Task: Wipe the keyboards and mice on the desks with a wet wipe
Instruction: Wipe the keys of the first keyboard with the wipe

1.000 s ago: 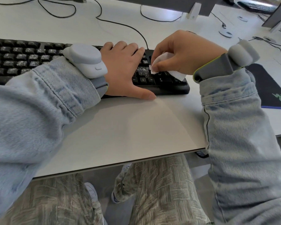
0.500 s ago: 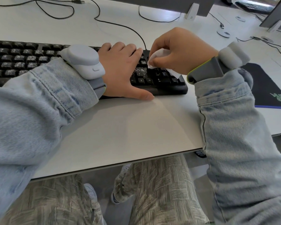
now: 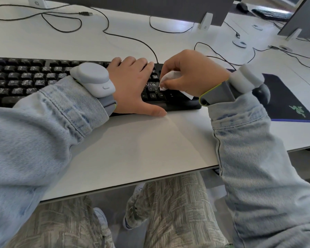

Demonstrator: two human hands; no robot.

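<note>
A black keyboard [image 3: 30, 79] with worn keys lies across the white desk [image 3: 132, 149]. My left hand [image 3: 132, 85] lies flat on its right part, fingers straight and thumb along the front edge. My right hand [image 3: 193, 72] pinches a white wet wipe [image 3: 168, 77] and presses it on the keys at the keyboard's right end. A dark mouse [image 3: 262, 93] shows partly behind my right wrist, on a black mouse pad [image 3: 286, 101].
Black cables [image 3: 129, 37] run over the desk behind the keyboard. Monitor stands [image 3: 205, 21] rise at the back. Another keyboard [image 3: 270, 14] and mouse [image 3: 242, 5] sit on the far desk at upper right. The desk edge runs just above my knees.
My right hand with the wipe has shifted slightly up and left over the right-end keys. My left hand has stayed flat on the keyboard.
</note>
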